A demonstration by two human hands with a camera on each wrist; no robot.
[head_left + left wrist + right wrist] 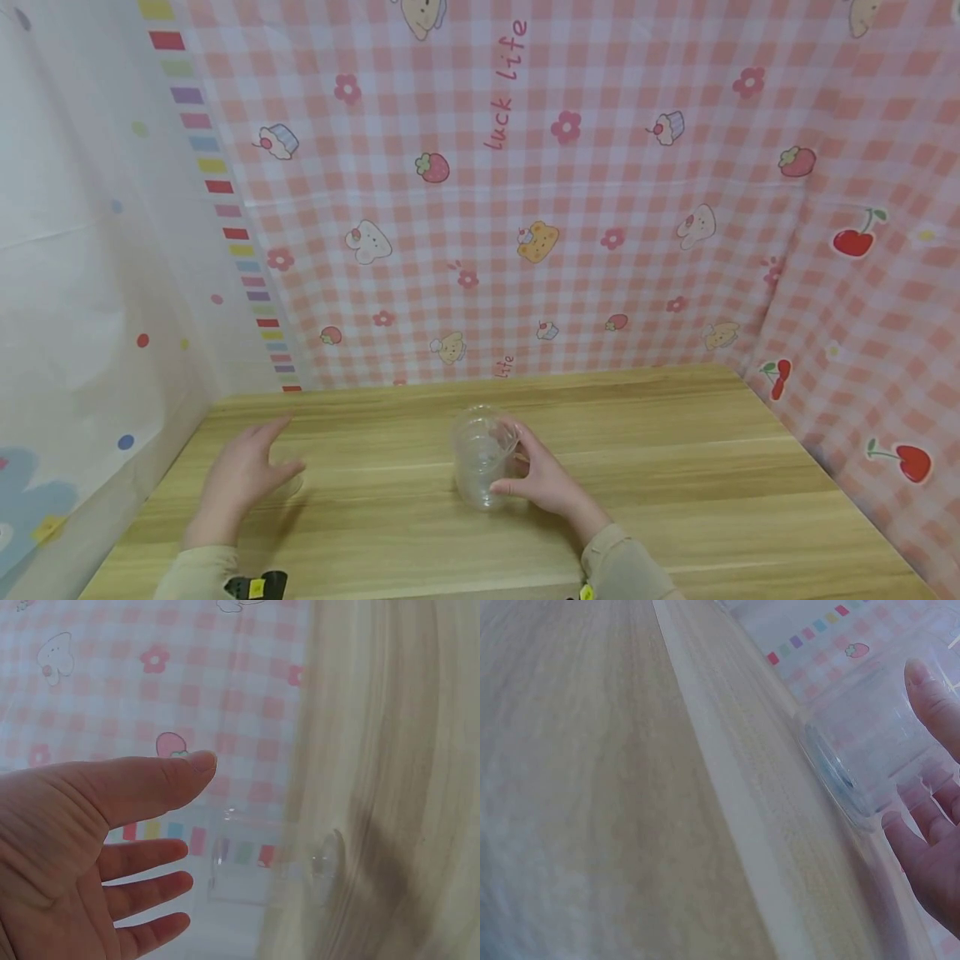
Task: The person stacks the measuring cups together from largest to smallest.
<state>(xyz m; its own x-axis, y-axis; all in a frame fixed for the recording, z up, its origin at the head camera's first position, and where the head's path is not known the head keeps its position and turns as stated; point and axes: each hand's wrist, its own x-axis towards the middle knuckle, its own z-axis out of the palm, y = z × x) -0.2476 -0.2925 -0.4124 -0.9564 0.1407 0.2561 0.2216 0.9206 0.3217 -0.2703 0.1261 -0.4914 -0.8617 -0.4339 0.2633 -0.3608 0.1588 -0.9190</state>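
Observation:
My right hand [543, 475] is around a clear plastic cup [474, 467] near the middle of the table. The thumb lies along its near side and the other fingers along its far right side. In the right wrist view the same cup [862, 735] has its base at the tabletop, with the thumb and fingers on either side. On the left, my left hand [243, 475] is spread, thumb apart from the fingers, holding nothing. A second, smaller clear container [326, 862] stands close to it, hard to make out and mostly hidden behind the hand in the head view.
The wood-grain table [390, 533] ends at a pink checked cloth [480, 200] hung at the back. More checked cloth [877, 333] with cherries hangs at the right, and a white dotted cloth [90, 250] closes the left side.

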